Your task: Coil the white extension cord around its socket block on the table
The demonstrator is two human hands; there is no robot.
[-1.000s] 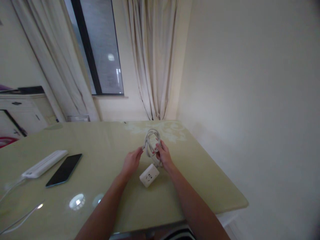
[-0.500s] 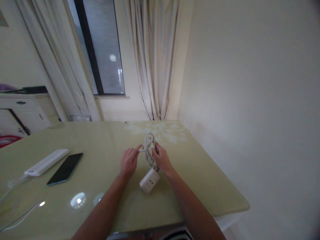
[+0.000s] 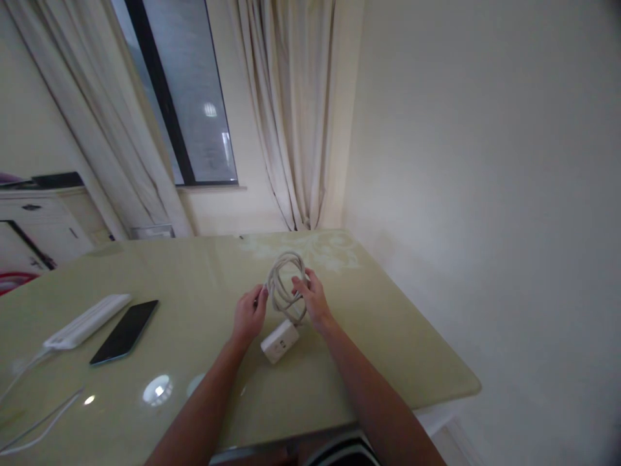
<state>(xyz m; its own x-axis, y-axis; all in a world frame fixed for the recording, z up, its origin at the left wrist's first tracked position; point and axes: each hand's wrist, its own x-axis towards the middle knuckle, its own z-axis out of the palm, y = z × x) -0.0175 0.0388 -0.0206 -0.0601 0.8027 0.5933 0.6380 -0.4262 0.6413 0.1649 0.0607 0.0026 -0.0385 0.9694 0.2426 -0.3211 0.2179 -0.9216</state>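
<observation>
On the left of the table, a white power strip lies just beside a dark phone. Right of these, the left hand pinches the left edge of a coiled pale cord. Its loops stand between the hands; it looks light and bendy, springy enough to spread if let loose, so it is best gripped with all the strands bunched together. On the coil's near side is a white socket block, seemingly hard, smooth plastic and the heaviest part, apt to tug at the cord; its long sides should give the safest hold. Whether it rests on the table, I cannot tell. Farther right, the right hand is closed around the loops' right side.
</observation>
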